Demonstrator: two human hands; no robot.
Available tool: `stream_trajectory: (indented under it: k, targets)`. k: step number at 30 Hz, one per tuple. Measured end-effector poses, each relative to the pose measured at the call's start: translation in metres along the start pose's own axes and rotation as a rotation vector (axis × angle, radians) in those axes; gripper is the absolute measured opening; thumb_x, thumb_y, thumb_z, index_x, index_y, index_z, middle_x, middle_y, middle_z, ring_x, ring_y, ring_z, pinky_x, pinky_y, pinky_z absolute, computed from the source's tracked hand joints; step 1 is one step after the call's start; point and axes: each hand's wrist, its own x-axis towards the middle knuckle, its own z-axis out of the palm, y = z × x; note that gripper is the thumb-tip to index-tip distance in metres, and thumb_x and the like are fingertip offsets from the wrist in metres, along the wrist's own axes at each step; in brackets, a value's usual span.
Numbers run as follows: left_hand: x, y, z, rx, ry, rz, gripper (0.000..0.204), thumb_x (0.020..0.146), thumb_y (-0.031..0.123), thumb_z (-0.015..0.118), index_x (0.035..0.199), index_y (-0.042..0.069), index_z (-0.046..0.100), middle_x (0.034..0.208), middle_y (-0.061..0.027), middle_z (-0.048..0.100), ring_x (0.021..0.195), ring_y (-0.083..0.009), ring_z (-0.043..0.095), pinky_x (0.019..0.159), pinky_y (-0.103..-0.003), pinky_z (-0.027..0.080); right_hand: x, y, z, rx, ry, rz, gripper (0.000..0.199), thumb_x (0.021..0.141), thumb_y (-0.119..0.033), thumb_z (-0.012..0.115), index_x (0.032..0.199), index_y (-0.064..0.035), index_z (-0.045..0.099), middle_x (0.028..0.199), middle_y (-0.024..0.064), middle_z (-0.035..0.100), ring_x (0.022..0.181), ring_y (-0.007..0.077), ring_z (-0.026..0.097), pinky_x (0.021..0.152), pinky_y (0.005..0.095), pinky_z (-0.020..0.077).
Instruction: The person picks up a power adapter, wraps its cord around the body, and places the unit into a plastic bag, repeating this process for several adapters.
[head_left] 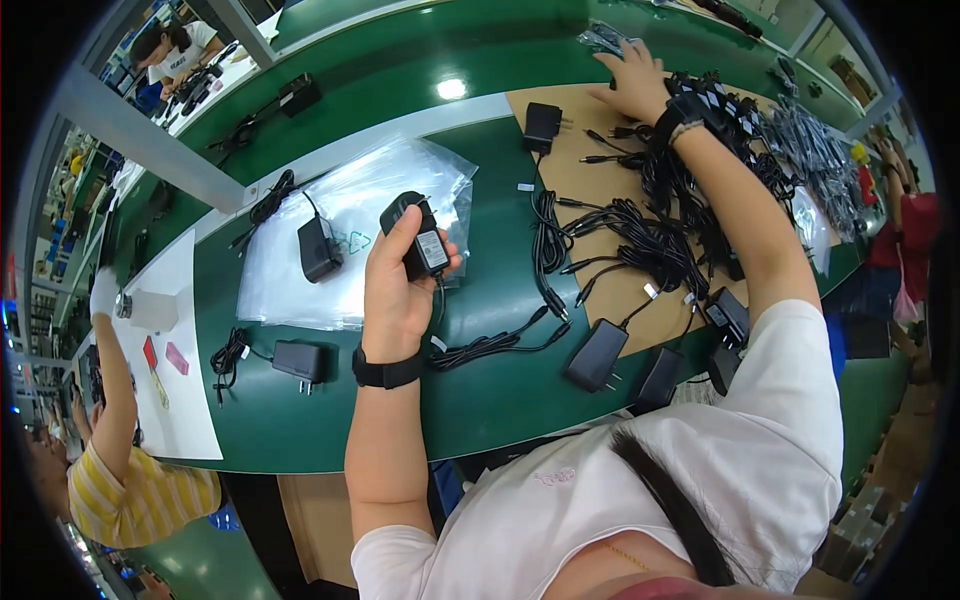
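My left hand (393, 300) is closed round a black power adapter (430, 254) with a pale label facing up; its cord hangs beside the palm. Stretched out to the far right, my right hand (637, 88) has its fingers apart and nothing in them. Its fingertips are close to a small clear-bagged item (606, 38), and I cannot tell whether they touch. Under my right wrist, several black adapter cables (640, 235) lie bundled on a brown cardboard sheet (620, 300). Left of my left hand, a second adapter (320, 250) rests on clear plastic bags (275, 290).
Another adapter (297, 362) lies at the near left of the green table (480, 410). More adapters (597, 354) lie by the near edge on the right. Bagged cables (815, 150) are heaped at the far right. A co-worker in a yellow striped shirt (135, 495) reaches in at left.
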Motion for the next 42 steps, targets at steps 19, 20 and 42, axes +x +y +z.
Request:
stream_trajectory:
  k: [19, 20, 42]
  targets:
    - [0.003, -0.001, -0.003, 0.027, 0.034, 0.033, 0.027, 0.083, 0.026, 0.060, 0.094, 0.004, 0.049, 0.075, -0.0082, 0.055, 0.065, -0.0179, 0.057, 0.057, -0.030, 0.051, -0.015, -0.051, -0.084, 0.850, 0.150, -0.070, 0.064, 0.065, -0.005, 0.062, 0.125, -0.0192, 0.044, 0.092, 0.0232, 0.046, 0.087, 0.0394, 0.049, 0.080, 0.0393, 0.0431]
    - [0.002, -0.001, -0.002, 0.030, 0.035, 0.031, 0.027, 0.083, 0.026, 0.060, 0.094, 0.004, 0.049, 0.075, -0.0080, 0.055, 0.064, -0.0180, 0.057, 0.057, -0.030, 0.050, -0.011, -0.039, -0.092, 0.763, 0.253, -0.052, 0.057, 0.064, -0.003, 0.062, 0.117, -0.0140, 0.047, 0.093, 0.0218, 0.046, 0.089, 0.0390, 0.048, 0.078, 0.0407, 0.0434]
    - [0.004, -0.001, 0.001, 0.090, 0.048, 0.033, 0.029, 0.082, 0.024, 0.062, 0.097, 0.003, 0.049, 0.073, -0.0069, 0.055, 0.060, -0.0153, 0.057, 0.053, -0.028, 0.049, 0.068, -0.111, -0.073, 0.327, -0.310, -0.447, 0.025, 0.075, -0.020, 0.059, 0.093, -0.0039, 0.063, 0.091, 0.0181, 0.062, 0.084, 0.0343, 0.059, 0.074, 0.0416, 0.0484]
